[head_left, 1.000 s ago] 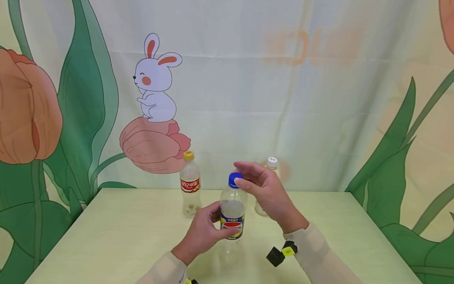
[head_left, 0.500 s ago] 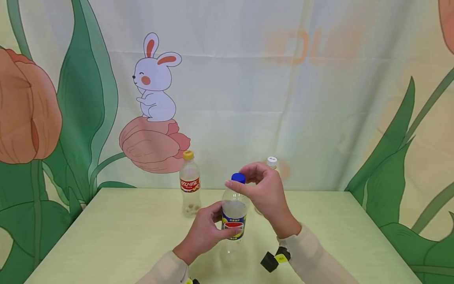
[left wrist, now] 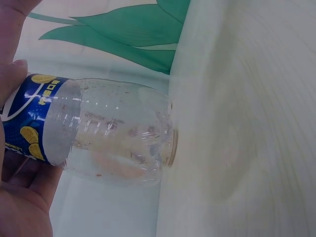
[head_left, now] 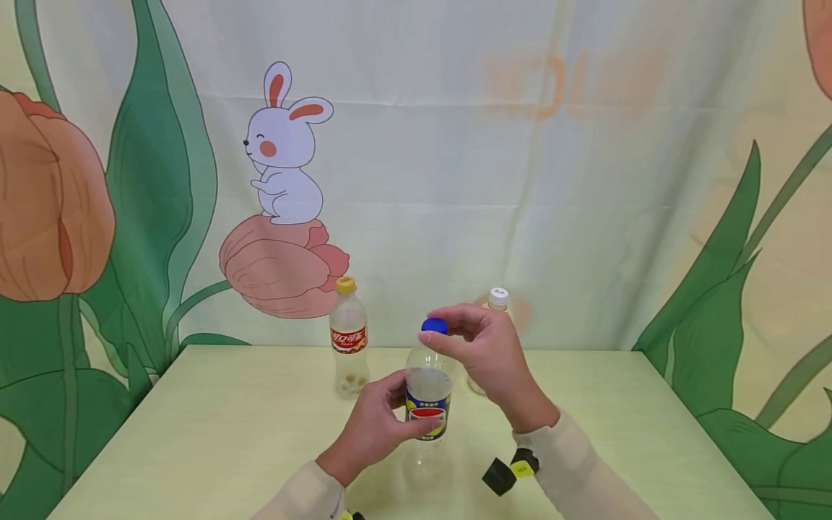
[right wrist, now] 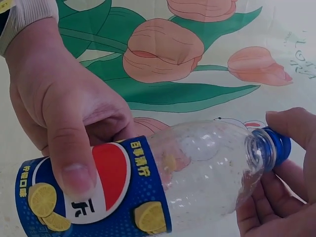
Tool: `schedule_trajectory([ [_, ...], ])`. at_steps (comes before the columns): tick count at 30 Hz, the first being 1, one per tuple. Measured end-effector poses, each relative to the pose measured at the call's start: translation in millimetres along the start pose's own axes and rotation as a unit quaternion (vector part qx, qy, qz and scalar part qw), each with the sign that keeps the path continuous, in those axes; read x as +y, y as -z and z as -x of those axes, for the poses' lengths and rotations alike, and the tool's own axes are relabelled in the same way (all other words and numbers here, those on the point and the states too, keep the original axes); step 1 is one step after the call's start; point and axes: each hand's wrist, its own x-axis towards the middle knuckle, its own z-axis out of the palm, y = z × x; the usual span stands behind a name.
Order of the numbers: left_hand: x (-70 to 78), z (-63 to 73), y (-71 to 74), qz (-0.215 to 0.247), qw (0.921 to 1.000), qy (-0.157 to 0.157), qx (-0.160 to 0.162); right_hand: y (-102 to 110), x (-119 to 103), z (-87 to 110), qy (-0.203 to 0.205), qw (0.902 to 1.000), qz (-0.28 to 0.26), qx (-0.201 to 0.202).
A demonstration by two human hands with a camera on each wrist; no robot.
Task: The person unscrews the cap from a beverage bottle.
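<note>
My left hand [head_left: 377, 422] grips a clear plastic Pepsi bottle [head_left: 429, 357] round its blue label, thumb across the front. Yellow lemon slices and a red-and-white logo show on the label [right wrist: 111, 180] in the right wrist view. The bottle stands upright in the head view, its base close over the table in the left wrist view. At the top, my right hand [head_left: 490, 354] pinches the blue cap [head_left: 434, 326] between thumb and fingers. The cap sits on the neck, with the bottle's threads [right wrist: 257, 150] partly showing beneath it in the right wrist view.
Behind and to the left stands a Coca-Cola bottle [head_left: 349, 339] with a yellow cap and red label. A white-capped bottle [head_left: 498, 297] is partly hidden behind my right hand. The pale table [head_left: 227, 426] ends at a printed curtain [head_left: 416, 180].
My right thumb and fingers have turned about the blue cap, thumb swinging left and then partly back. The bottle has shifted slightly right, while my left hand keeps its grip.
</note>
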Motion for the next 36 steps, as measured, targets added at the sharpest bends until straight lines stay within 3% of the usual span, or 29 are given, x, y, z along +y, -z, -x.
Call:
schedule_trajectory([
  [11, 0.2, 0.3, 1.5, -0.001, 1.0, 0.008, -0.002, 13.3, 7.7, -8.8, 0.0, 0.99, -0.036, -0.137],
  [15, 0.2, 0.6, 1.6, -0.002, 0.9999, 0.011, -0.002, 14.4, 8.8, -8.5, -0.009, 0.9879, -0.039, -0.15],
  [18, 0.1, 0.5, 1.3, 0.001, 1.0, 0.009, -0.001, 11.7, 8.5, -6.5, -0.009, 0.9915, -0.034, -0.125],
  [22, -0.7, 0.0, 0.7, 0.004, 1.0, 0.007, -0.002, 4.8, 5.6, -2.9, -0.015, 0.9984, -0.007, -0.054],
  [27, -2.3, 0.3, 0.5, 0.001, 1.0, 0.004, -0.003, -4.5, 1.1, 1.1, -0.028, 0.9988, 0.033, 0.021],
  [36, -4.2, 0.2, 0.9, -0.002, 1.0, 0.002, -0.003, -8.0, -2.1, 3.1, -0.024, 0.9973, 0.048, 0.051],
])
